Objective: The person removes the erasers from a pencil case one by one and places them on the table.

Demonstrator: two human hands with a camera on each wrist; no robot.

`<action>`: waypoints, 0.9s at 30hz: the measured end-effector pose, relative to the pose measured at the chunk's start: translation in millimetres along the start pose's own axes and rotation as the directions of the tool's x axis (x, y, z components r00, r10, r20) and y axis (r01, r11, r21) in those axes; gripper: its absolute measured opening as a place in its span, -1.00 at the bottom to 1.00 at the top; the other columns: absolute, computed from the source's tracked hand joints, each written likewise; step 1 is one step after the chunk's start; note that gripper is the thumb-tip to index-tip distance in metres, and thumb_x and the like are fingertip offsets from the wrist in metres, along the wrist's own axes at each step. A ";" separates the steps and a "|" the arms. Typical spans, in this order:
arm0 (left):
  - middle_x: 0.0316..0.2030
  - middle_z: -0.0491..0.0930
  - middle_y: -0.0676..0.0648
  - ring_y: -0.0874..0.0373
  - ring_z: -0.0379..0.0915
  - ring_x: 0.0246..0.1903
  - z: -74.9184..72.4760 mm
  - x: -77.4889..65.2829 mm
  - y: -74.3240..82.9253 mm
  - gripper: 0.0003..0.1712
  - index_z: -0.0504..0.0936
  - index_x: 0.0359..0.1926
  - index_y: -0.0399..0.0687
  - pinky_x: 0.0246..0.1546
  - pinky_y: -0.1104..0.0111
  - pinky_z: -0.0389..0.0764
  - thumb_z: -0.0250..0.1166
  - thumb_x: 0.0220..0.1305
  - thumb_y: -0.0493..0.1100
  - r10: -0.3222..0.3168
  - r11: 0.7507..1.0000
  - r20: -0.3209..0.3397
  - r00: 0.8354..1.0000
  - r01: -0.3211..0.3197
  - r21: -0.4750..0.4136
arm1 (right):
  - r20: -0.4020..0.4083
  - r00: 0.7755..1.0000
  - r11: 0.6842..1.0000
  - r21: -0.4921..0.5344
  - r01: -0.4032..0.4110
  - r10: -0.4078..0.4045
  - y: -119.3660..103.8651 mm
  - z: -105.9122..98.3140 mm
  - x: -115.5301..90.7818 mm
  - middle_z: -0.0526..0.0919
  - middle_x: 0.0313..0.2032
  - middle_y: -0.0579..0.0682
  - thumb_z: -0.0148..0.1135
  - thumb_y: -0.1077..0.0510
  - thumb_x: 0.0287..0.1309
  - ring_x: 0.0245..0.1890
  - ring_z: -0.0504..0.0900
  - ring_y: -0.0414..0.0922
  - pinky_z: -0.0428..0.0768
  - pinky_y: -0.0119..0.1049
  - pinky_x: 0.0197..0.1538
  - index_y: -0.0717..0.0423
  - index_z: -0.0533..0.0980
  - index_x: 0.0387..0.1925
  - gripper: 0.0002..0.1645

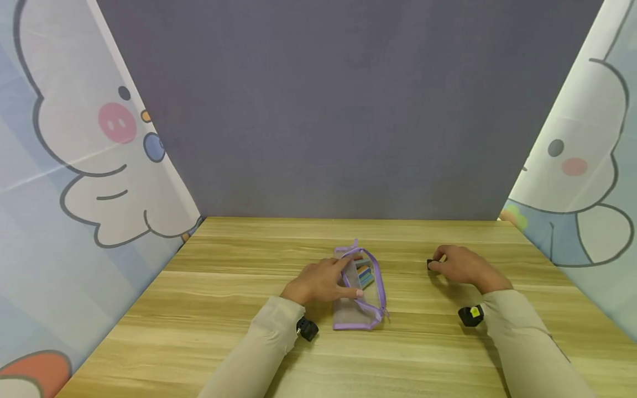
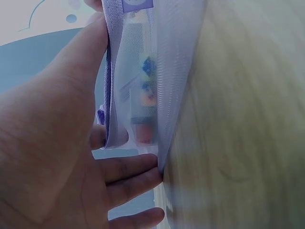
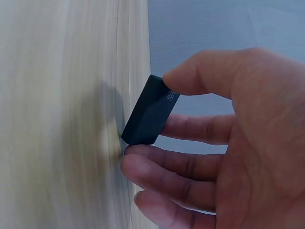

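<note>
A pencil pouch (image 1: 359, 326) of see-through mesh with purple zip trim lies on the wooden table, its mouth unzipped. Through the mesh, several small coloured items (image 2: 145, 95) show inside; their kind is unclear. My left hand (image 1: 320, 281) holds the pouch's near-left rim, thumb and index finger spread along the opening. In the left wrist view the other fingers (image 2: 133, 186) reach past the pouch's lower end. To the right, my right hand (image 1: 463, 268) pinches a black eraser (image 3: 151, 112) marked 4B between thumb and fingers, just above the tabletop.
The wooden table (image 1: 224, 331) ends at a dark grey panel (image 1: 348, 110) at the back. Cartoon-printed cloths (image 1: 99, 166) hang along both sides. A small black camera (image 1: 470, 315) is strapped to each wrist.
</note>
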State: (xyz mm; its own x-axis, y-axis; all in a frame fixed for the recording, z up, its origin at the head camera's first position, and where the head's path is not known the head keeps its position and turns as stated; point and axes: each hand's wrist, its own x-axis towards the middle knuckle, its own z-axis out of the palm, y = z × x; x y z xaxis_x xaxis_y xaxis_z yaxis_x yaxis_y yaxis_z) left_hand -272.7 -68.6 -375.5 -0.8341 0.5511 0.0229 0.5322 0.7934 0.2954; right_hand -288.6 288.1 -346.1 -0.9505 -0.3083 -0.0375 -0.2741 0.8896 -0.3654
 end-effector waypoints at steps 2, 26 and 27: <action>0.44 0.30 -0.01 -0.01 0.28 0.35 -0.1 -0.2 -0.5 0.06 0.04 0.58 0.40 0.21 -0.08 0.37 0.15 0.16 0.59 0.005 1.000 -0.007 1.000 -0.005 -0.003 | -0.004 1.000 1.000 -0.007 0.002 -0.002 -0.1 0.0 0.4 0.67 -0.10 0.28 0.19 -0.05 0.35 -0.18 0.64 0.15 0.56 0.11 -0.14 0.27 0.59 -0.08 -0.57; 0.45 0.28 -0.04 -0.02 0.26 0.36 -0.2 -1.9 0.1 0.06 0.02 0.59 0.39 0.20 -0.11 0.37 0.14 0.18 0.58 -0.003 1.000 0.009 1.000 0.003 -0.001 | 0.061 0.997 0.999 0.001 -0.039 0.039 0.3 -6.7 -2.5 0.67 -0.10 0.29 0.10 -0.02 0.41 -0.15 0.63 0.22 0.57 0.14 -0.12 0.39 0.60 -0.05 -0.51; 0.45 0.28 -0.03 -0.01 0.26 0.36 0.0 -1.7 0.0 0.06 0.02 0.59 0.38 0.21 -0.10 0.37 0.14 0.18 0.58 -0.003 1.000 0.008 1.000 0.003 -0.002 | 0.062 0.997 0.999 0.000 -0.037 0.037 0.5 -6.7 -2.7 0.66 -0.09 0.30 0.10 -0.02 0.41 -0.14 0.63 0.23 0.57 0.14 -0.12 0.39 0.60 -0.04 -0.50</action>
State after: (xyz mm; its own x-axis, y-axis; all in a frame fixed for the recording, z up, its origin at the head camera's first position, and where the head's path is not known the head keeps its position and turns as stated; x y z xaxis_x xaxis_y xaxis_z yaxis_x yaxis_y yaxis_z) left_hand -271.2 -69.6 -375.6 -0.8346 0.5507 0.0142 0.5294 0.7947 0.2970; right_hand -287.1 291.6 -339.9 -0.9492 -0.2954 -0.1083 -0.2387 0.9005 -0.3636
